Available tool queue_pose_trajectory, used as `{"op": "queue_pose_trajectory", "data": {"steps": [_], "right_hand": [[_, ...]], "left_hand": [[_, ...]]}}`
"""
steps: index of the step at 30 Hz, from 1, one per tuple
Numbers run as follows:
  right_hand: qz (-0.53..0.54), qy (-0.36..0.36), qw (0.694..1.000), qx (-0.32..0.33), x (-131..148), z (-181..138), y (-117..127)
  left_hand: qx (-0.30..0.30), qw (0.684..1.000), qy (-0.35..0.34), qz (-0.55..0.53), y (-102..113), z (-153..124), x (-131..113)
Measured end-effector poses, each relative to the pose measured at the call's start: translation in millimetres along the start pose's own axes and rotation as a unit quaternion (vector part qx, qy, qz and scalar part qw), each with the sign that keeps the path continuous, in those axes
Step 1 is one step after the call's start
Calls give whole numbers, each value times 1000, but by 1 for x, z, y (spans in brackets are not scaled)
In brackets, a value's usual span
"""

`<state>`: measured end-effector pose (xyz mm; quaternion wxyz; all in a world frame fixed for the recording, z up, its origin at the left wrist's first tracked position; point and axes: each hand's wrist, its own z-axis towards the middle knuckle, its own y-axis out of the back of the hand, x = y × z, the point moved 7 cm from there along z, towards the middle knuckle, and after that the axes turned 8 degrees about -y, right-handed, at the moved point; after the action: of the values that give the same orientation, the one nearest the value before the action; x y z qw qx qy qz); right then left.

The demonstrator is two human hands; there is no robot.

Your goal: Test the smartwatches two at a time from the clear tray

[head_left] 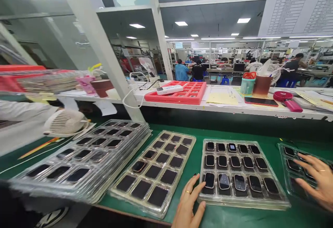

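Observation:
My left hand (189, 202) is at the near left corner of a clear plastic tray (244, 201) that holds rows of smartwatches. Its fingers are apart, with one fingertip at the watch in the front left pocket; whether it touches is hard to tell. One watch (232, 147) in the back row shows a lit white screen. Over another watch tray (287, 181) at the right edge, my right hand (316, 181) is spread with nothing held. It hides part of that tray. Left of my left hand lies a tray (166, 203) with dark square pockets and a watch (139, 166) in it.
A tall stack of watch trays (104, 176) stands at the left, beside a white fan (65, 122). Behind the green mat, a shelf (221, 109) carries a pink foam tray (192, 96), papers, cups and a small pink fan (287, 99). A co-worker's sleeve (26, 117) is far left.

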<state>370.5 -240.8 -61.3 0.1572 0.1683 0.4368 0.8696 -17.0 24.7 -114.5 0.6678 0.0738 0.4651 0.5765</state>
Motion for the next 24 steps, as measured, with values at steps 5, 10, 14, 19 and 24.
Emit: {"op": "queue_pose_trajectory", "data": {"steps": [5, 10, 14, 19, 24], "right_hand": [[9, 134, 987, 86, 130, 67, -66], [10, 111, 984, 140, 190, 134, -132], [55, 73, 970, 227, 199, 154, -175], [107, 33, 964, 241, 190, 149, -180], [132, 40, 956, 261, 193, 146, -169]], "left_hand": [[33, 999, 15, 20, 2, 1, -15], [46, 998, 51, 15, -2, -1, -16], [51, 997, 50, 16, -9, -9, -13], [84, 996, 29, 22, 9, -3, -13], [230, 963, -4, 138, 49, 44, 5]]}}
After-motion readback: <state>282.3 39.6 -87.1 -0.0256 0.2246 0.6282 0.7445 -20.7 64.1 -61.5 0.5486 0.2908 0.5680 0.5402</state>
